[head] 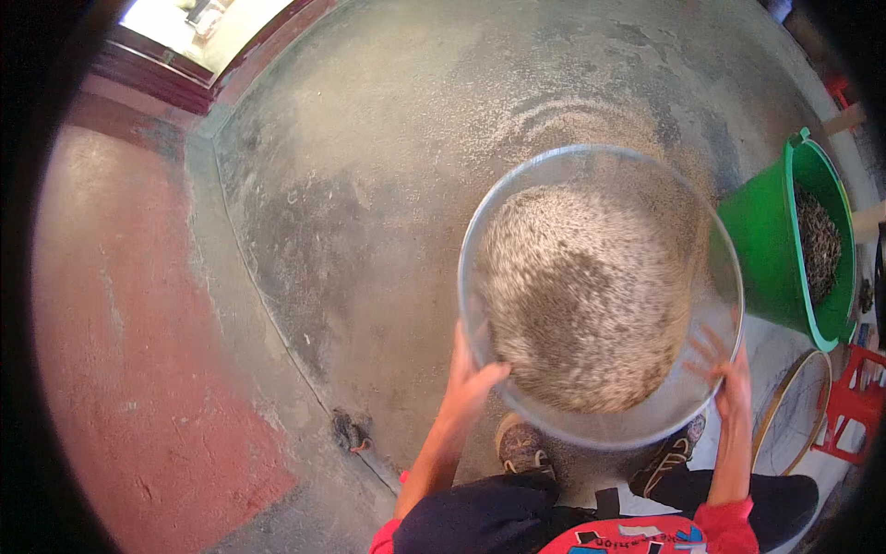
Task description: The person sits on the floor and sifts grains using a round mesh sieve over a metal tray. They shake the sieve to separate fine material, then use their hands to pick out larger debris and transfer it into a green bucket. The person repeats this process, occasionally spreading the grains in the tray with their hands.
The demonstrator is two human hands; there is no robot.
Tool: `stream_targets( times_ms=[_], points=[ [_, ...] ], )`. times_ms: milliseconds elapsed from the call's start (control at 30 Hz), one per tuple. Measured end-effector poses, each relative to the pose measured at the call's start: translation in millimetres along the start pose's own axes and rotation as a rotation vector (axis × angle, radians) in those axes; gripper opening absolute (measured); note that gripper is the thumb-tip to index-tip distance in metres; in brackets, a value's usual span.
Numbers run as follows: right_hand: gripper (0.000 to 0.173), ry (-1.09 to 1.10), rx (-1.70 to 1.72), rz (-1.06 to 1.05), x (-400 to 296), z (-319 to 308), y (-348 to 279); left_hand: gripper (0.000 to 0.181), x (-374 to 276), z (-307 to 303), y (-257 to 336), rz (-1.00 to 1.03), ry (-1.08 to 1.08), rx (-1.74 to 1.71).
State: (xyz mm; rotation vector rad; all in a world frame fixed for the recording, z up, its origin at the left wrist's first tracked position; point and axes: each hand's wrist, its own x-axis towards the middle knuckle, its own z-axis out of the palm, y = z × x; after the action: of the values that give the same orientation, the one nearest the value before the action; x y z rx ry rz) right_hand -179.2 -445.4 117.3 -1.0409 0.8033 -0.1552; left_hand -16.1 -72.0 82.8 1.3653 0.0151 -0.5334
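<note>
A large round sieve with a pale rim point(477, 228) and a see-through mesh hangs over the floor before me. My left hand point(472, 374) grips its lower left rim, the thumb over the edge. At the lower right, my right hand point(727, 377) holds the rim, its fingers spread beneath and showing through the mesh. A thick heap of light, speckled grain or seed point(623, 291) lies on the mesh, with a darker patch near its middle. The heap is blurred by motion, so its exact kind cannot be told.
Fine grains point(547, 111) lie scattered over the concrete floor point(387, 228). At right, a green bucket point(761, 242) holds dark chaff-like material point(817, 242). Below it are a round hoop-framed sieve point(789, 415) and a red plastic stool point(855, 408). A dark scrap point(351, 431) lies at left.
</note>
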Motion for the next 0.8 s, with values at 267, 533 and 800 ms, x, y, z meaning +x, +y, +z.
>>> stream_targets(
  times_ms=[267, 533, 800],
  points=[
    [0.101, -0.128, -0.056, 0.037, 35.5, 63.7, 62.4, 0.098, -17.7, -66.9, -11.0, 0.066, 0.187, 0.006],
    [0.099, 0.022, -0.071, -0.068, 66.0, -4.7, 18.5, 0.099, 38.5, -12.1, -13.8, -0.018, 0.107, 0.087],
    [0.102, -0.165, -0.012, 0.010, 53.5, 31.8, 56.6, 0.095, -9.2, -37.6, -21.6, 0.044, 0.193, 0.008]
  ],
)
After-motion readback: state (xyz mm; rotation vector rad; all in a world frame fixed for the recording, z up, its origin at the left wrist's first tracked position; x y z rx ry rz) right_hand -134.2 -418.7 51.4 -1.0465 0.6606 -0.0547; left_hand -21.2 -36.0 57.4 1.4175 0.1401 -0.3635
